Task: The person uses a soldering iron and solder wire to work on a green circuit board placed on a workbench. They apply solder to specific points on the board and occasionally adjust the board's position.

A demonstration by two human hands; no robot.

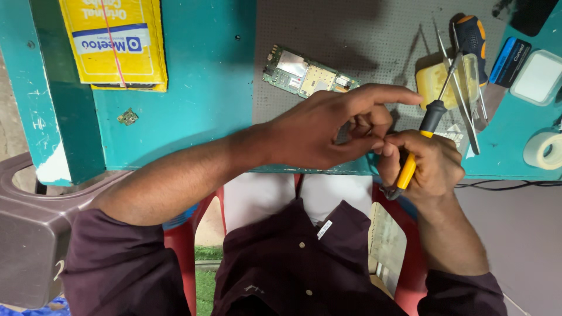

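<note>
The right hand (424,167) is closed in a fist around a yellow-handled screwdriver (417,146), whose black collar and metal shaft rise out of the fist toward the far side of the teal surface (193,88). The left hand (328,129) reaches across and meets the right hand just beside that screwdriver; its index finger is stretched out straight while thumb and other fingers curl in and pinch something small and dark that the fingers mostly hide, so what it is cannot be told. Both hands hover at the near edge of a grey perforated mat (363,35). A green circuit board (307,73) lies on the mat, just beyond the left hand. Metal tweezers (459,93) and a blue-and-orange screwdriver (471,38) lie beyond the right hand. A yellow package (114,41) sits well apart from the circuit board, on its far side from the tools.
</note>
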